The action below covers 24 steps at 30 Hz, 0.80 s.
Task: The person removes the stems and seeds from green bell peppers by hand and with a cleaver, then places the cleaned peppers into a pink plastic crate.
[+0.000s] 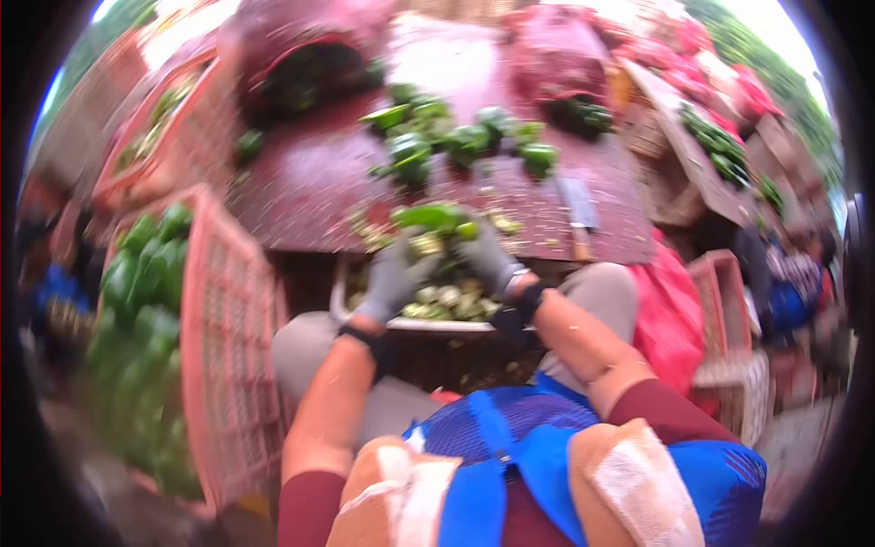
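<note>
Apron (510, 447), 2 gloved hands (394, 278) (489, 260) (blurred), 1 pepper (428, 217)

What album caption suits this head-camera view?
Grey-gloved left hand and right hand hold a glossy green bell pepper at a dark red table, beside a pink plastic crate of peppers.

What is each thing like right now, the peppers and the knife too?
Pale shallow tray, partly filled with pale scraps.
Green bell pepper, held over the tray; cut or whole, too blurred.
Left hand, grey glove, gripping the pepper.
Right hand, grey glove, gripping it too.
Broad metal knife, lying untouched on the red table.
Pink plastic crate, full of green peppers.
Loose green peppers, heaped on the table.
</note>
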Tool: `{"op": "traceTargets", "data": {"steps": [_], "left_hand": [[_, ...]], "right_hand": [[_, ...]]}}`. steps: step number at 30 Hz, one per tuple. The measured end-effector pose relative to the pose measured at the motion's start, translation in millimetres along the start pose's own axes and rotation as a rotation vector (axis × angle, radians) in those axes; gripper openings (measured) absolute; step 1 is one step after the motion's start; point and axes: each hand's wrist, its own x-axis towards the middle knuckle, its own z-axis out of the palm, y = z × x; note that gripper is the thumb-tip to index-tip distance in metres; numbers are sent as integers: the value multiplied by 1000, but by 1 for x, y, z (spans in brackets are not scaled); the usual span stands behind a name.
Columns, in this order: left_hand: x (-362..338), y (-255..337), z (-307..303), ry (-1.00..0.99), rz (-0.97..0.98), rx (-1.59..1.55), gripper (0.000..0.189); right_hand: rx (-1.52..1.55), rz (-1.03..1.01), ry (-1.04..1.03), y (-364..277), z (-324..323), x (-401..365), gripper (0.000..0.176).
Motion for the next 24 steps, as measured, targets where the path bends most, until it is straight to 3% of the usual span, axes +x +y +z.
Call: {"op": "traceTargets", "data": {"steps": [1, 2, 3, 4, 6, 7, 10, 14, 17, 19, 20, 21, 24], "left_hand": [[2, 27, -6, -66, 19, 447, 45], [2, 31, -9, -138, -4, 570, 48], [-1, 12, -9, -62, 77, 711, 50], [0, 11, -17, -80, 32, 703, 51], [-3, 23, -31, 60, 20, 733, 42], [0, 28, -36, 83, 37, 721, 38], [-6, 41, -63, 209, 7, 780, 33], [-28, 46, -107, 348, -73, 477, 32], [-24, 22, -83, 308, -169, 497, 31], [-21, 2, -73, 176, 15, 699, 35], [-24, 35, -73, 66, -166, 709, 44], [-29, 48, -67, 55, -207, 807, 52], [-30, 38, -59, 15, -149, 672, 61]], "right_hand": [[-134, -2, 15, -19, 7, 0, 41], [-304, -21, 77, -24, 15, 0, 36], [-166, 41, 33, -19, 20, 6, 31], [-30, 108, -2, -13, 24, 12, 27], [69, 12, 67, -33, 47, 26, 31], [201, 113, 84, -25, 47, 36, 34], [175, 86, 54, -14, 46, 69, 33], [185, 93, -86, -78, 35, 127, 31], [200, -22, -307, -149, 110, 148, 40], [59, -14, -341, -166, 152, 177, 47], [129, -61, -368, -176, 184, 189, 45], [195, -107, -392, -184, 216, 199, 44], [207, -227, -444, -191, 299, 249, 42]]}}
